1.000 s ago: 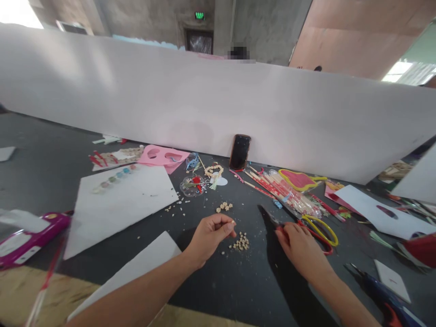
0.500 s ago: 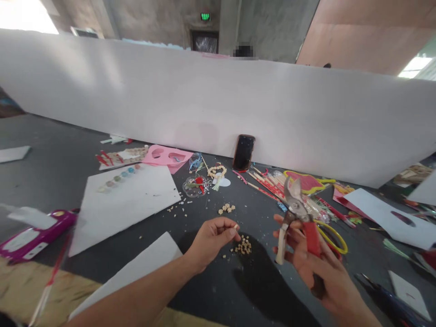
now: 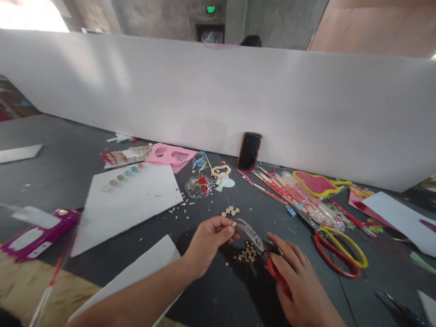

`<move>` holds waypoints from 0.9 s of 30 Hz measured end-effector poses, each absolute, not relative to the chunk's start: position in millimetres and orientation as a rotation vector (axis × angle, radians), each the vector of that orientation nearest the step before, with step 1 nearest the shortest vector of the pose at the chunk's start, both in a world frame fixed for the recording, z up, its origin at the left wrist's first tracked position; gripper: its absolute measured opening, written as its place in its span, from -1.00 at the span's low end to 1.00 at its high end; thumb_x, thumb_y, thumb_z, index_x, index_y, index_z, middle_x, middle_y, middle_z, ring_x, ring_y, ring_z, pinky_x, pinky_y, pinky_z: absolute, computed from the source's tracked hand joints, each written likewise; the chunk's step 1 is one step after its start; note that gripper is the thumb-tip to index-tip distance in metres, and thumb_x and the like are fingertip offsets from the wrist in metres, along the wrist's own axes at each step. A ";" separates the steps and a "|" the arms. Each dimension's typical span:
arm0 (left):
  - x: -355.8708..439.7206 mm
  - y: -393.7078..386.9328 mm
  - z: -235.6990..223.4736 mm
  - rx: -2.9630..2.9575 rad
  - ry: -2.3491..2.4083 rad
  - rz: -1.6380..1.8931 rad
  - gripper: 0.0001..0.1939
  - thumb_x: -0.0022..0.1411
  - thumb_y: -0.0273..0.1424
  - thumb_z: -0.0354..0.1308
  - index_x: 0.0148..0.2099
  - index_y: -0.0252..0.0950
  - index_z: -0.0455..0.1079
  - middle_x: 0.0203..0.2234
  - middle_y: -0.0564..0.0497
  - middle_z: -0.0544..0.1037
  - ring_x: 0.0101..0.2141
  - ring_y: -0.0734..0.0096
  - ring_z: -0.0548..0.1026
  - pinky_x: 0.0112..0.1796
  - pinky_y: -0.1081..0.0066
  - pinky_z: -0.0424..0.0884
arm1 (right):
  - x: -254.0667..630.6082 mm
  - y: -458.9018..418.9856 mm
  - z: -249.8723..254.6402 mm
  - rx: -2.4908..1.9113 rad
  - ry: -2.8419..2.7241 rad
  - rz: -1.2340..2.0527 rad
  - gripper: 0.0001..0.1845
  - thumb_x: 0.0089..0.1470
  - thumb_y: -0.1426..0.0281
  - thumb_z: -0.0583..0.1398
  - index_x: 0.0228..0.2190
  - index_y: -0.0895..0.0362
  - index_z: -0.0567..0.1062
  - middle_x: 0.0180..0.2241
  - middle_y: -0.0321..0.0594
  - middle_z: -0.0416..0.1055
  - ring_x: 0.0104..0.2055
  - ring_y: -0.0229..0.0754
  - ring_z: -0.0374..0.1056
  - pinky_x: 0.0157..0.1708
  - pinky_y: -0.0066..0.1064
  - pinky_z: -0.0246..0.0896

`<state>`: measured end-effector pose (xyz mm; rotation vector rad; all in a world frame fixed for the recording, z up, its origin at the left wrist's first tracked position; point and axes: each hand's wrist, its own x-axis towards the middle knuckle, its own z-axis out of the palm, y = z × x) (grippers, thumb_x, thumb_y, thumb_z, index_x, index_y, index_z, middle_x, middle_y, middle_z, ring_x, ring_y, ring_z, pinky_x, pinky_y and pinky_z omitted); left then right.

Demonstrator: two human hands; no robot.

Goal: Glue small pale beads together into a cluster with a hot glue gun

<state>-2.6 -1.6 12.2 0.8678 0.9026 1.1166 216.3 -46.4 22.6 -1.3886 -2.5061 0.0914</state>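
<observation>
My left hand [image 3: 211, 240] is closed in a pinch, and a small pale wooden piece [image 3: 234, 224] pokes out at its fingertips. Wrapped round the red handles of a pair of pruning shears [image 3: 258, 243] is my right hand [image 3: 298, 277]. The shears' metal blades point left and reach right up to the piece; I cannot tell whether they touch it. Below the blades lies a pile of small tan bits [image 3: 247, 253] on the dark table. Just beyond my left hand sits a little cluster of pale bead-like pieces [image 3: 230, 210].
A phone [image 3: 250, 151] leans against the white partition [image 3: 204, 91]. Right of it lie wrapped red-patterned sticks [image 3: 306, 204] and red-and-yellow-handled scissors [image 3: 340, 252]. On the left are white boards [image 3: 132, 204] and a purple glue gun [image 3: 44, 231]. Beads lie beside a clear dish [image 3: 198, 187].
My right hand has brought the pruning shears left and down, turning their blades toward my left fingertips. The left hand keeps its pinch. The view has shifted slightly.
</observation>
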 end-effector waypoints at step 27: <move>-1.3 -2.3 14.0 0.835 0.935 1.022 -0.84 -0.09 -0.39 0.28 -0.44 -0.35 0.39 -0.55 0.07 0.51 -0.52 0.57 0.40 -0.43 0.56 0.26 | 209.9 -50.2 26.3 -1.312 -2.559 -0.012 -0.63 -0.14 0.62 0.01 -0.26 0.12 0.39 0.14 0.00 0.03 0.08 0.03 0.12 -0.13 -0.14 0.22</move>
